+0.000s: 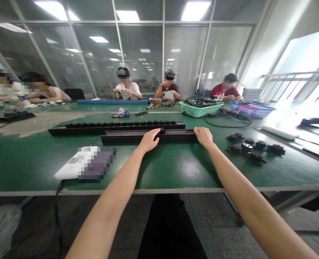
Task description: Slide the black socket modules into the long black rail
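Note:
A long black rail (127,137) with a lighter groove along its top lies across the table in front of me. My left hand (149,140) is closed over its middle, fingers on top and thumb at the front face. At those fingertips, a small black block (162,131) sits on the rail. Curled around the right end of the same rail is my right hand (203,137). Just behind lies a second black rail (116,127), topped by a row of several similar black blocks.
Several loose black blocks (256,147) lie to the right. A white device and dark pixelated object (96,163) rest front left. Farther back stand a green basket (201,109), a blue basket (252,109) and cables. Several people sit across the green table (181,172).

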Tool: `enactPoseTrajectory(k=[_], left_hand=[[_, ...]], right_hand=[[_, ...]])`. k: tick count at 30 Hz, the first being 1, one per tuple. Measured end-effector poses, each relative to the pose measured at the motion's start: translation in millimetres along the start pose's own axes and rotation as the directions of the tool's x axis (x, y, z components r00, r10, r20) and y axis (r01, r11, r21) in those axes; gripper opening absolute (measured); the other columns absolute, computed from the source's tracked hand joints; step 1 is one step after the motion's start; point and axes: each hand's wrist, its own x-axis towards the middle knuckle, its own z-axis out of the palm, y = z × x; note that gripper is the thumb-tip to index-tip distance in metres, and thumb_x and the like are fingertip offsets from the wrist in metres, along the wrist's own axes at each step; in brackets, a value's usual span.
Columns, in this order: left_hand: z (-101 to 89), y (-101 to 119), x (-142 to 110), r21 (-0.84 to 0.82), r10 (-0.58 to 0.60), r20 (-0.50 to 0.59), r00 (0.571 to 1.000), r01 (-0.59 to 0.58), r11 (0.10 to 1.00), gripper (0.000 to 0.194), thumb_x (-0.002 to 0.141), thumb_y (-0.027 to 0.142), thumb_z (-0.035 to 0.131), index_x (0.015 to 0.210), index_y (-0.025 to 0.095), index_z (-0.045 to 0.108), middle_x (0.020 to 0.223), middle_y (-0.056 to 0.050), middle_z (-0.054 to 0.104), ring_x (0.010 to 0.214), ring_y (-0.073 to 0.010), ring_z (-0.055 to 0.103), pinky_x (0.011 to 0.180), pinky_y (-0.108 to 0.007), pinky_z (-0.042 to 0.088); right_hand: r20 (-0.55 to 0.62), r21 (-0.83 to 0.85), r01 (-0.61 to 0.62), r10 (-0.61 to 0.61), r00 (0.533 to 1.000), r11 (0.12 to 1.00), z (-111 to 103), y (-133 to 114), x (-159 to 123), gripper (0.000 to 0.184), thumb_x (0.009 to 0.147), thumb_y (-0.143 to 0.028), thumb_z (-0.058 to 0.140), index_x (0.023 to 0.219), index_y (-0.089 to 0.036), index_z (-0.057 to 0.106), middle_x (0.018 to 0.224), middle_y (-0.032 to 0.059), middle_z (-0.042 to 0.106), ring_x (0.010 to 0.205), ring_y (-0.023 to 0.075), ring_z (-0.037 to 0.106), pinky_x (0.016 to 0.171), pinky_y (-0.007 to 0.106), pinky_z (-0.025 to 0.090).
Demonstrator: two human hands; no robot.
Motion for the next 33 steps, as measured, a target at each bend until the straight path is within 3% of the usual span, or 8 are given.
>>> enactPoseTrajectory(k=[7, 12, 18, 23, 33], left_hand=[[0.4, 0.1, 0.2, 0.014, 0.003, 0.008, 1.000, -0.003, 1.000, 0.057, 0.096, 0.021, 0.054, 0.152, 0.009, 0.060, 0.159, -0.016, 0.060, 0.149, -0.0292, 0.056, 0.131, -0.046, 0.040], [0.4, -0.1, 0.0, 0.010, 0.002, 0.001, 1.000, -0.002, 1.000, 0.057, 0.096, 0.021, 0.054, 0.152, 0.014, 0.060, 0.159, -0.012, 0.061, 0.149, -0.0281, 0.056, 0.130, -0.047, 0.041], [-0.1, -0.1, -0.1, 0.018, 0.000, 0.011, 1.000, 0.000, 1.000, 0.058, 0.097, 0.022, 0.053, 0.153, 0.008, 0.059, 0.159, -0.016, 0.060, 0.150, -0.0286, 0.055, 0.131, -0.045, 0.040], [0.9, -0.7, 0.2, 0.008, -0.002, 0.000, 1.000, 0.002, 1.000, 0.057, 0.096, 0.021, 0.055, 0.152, 0.014, 0.060, 0.159, -0.012, 0.061, 0.149, -0.0282, 0.056, 0.131, -0.046, 0.041], [0.6, -0.5, 0.2, 0.025, 0.008, 0.010, 1.000, -0.009, 1.000, 0.058, 0.096, 0.020, 0.054, 0.152, 0.008, 0.059, 0.159, -0.017, 0.060, 0.149, -0.0288, 0.056, 0.131, -0.045, 0.041]], right_hand=[[-0.007, 0.009, -0.021, 0.021, 1.000, 1.000, -1.9, -0.1, -1.4, 0.055, 0.114, -0.036, 0.032, 0.117, -0.014, 0.082, 0.127, 0.0202, 0.077, 0.118, 0.0298, 0.071, 0.100, 0.034, 0.044], [-0.014, 0.008, -0.024, 0.024, 1.000, 1.000, -1.1, 0.0, -1.6, 0.054, 0.114, -0.035, 0.032, 0.115, -0.015, 0.083, 0.126, 0.0196, 0.077, 0.116, 0.0294, 0.071, 0.100, 0.035, 0.044], [-0.013, 0.010, -0.038, 0.038, 0.999, 0.999, -1.4, 1.1, -1.1, 0.054, 0.114, -0.035, 0.032, 0.115, -0.015, 0.082, 0.125, 0.0188, 0.078, 0.115, 0.0283, 0.071, 0.098, 0.034, 0.044], [-0.011, 0.007, -0.036, 0.036, 0.999, 0.999, -1.8, 1.4, -1.1, 0.056, 0.114, -0.035, 0.030, 0.114, -0.015, 0.082, 0.125, 0.0191, 0.077, 0.115, 0.0288, 0.070, 0.096, 0.034, 0.043], [-0.009, -0.009, -0.029, 0.029, 1.000, 1.000, -2.5, 1.3, -1.3, 0.056, 0.114, -0.035, 0.030, 0.116, -0.014, 0.082, 0.125, 0.0204, 0.077, 0.112, 0.0278, 0.070, 0.093, 0.033, 0.042]])
